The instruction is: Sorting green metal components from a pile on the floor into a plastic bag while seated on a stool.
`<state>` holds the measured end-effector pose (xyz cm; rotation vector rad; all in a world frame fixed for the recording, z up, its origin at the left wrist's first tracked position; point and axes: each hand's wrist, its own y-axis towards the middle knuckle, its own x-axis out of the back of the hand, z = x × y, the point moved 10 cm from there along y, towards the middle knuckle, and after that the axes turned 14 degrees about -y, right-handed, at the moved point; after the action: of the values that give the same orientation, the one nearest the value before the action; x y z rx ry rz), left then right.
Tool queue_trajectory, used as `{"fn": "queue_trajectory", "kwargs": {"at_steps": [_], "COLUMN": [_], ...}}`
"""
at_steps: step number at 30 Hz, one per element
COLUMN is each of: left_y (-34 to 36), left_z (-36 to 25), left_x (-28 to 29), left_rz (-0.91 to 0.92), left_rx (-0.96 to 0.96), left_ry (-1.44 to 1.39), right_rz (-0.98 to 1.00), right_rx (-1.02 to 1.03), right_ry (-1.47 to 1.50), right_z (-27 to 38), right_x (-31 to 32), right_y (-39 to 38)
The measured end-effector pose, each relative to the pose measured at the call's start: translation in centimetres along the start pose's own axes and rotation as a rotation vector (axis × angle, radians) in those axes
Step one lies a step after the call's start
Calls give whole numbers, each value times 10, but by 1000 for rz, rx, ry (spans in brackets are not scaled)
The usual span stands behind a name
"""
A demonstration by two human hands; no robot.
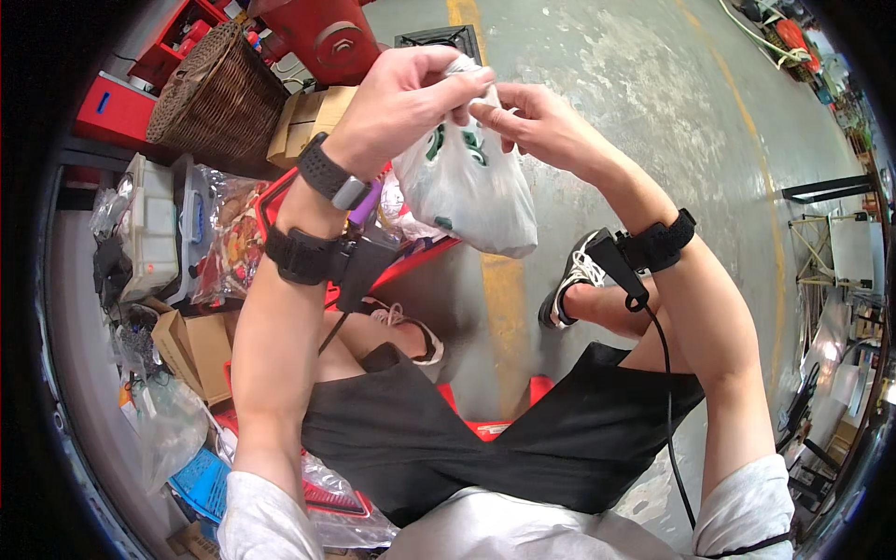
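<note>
The white plastic bag (467, 191) with green print hangs in the air above the red crate (411, 257), thin, soft and probably light, best gripped at its gathered neck. The left hand (401, 103) pinches that neck closed; the right hand (537, 121) nips it alongside.

Black wrist straps (301, 254), a watch (331, 177), white short sleeves (747, 509), black shorts (485, 448), and black-and-white sneakers (571, 280).

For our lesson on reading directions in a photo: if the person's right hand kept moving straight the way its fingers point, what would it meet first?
The right hand points left toward the top of the white plastic bag, which its fingertips already pinch. Just beyond it would meet the left hand gripping the same bag top, though depth is hard to judge.
</note>
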<state>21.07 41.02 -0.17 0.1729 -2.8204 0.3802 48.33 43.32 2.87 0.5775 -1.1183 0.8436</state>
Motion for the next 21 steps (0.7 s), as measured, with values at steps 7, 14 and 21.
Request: {"fn": "queue_trajectory", "kwargs": {"at_steps": [7,14,21], "left_y": [-5,16,18], "left_z": [-21,-52,-54], "left_x": [-51,-132,-204], "left_rz": [65,160,270], "left_rx": [-36,-67,-70], "left_ry": [-21,-52,-67], "right_rz": [-13,-16,-14], "right_rx": [-28,-86,-156], "right_ry": [-18,-37,-26], "right_z": [-16,-84,-94], "right_x": [30,79,79], "right_y": [-48,-101,-119]}}
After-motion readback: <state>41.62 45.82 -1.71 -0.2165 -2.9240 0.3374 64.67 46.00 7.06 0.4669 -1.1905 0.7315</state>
